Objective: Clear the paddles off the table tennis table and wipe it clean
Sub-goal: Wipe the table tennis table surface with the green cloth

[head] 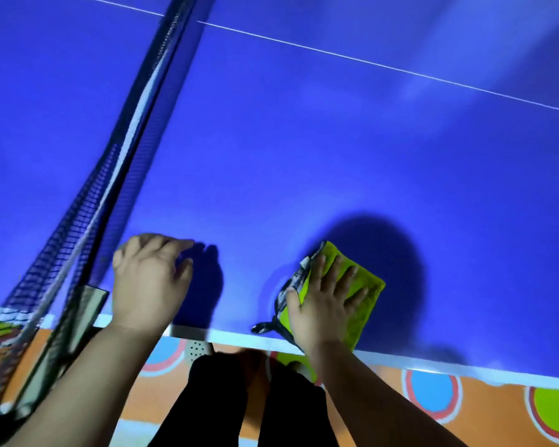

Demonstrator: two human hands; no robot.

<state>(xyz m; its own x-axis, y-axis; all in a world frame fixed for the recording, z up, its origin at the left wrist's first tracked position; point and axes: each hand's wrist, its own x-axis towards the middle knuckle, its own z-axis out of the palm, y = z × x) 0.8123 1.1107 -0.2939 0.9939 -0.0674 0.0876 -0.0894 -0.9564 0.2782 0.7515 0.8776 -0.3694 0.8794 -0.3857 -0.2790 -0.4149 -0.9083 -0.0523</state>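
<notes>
The blue table tennis table (304, 156) fills most of the view, with its white near edge running along the bottom. My right hand (323, 301) presses flat, fingers spread, on a folded lime-green cloth (365, 295) with a grey patterned underside, close to the near edge. My left hand (149, 279) rests on the table surface beside the net, fingers loosely curled and holding nothing. No paddle is in view.
The black net (110, 175) with its white top band runs diagonally at the left, ending at a grey clamp post (81, 311) on the table edge. A white centre line (368, 64) crosses the far surface. Below lies an orange floor with coloured circles (433, 391).
</notes>
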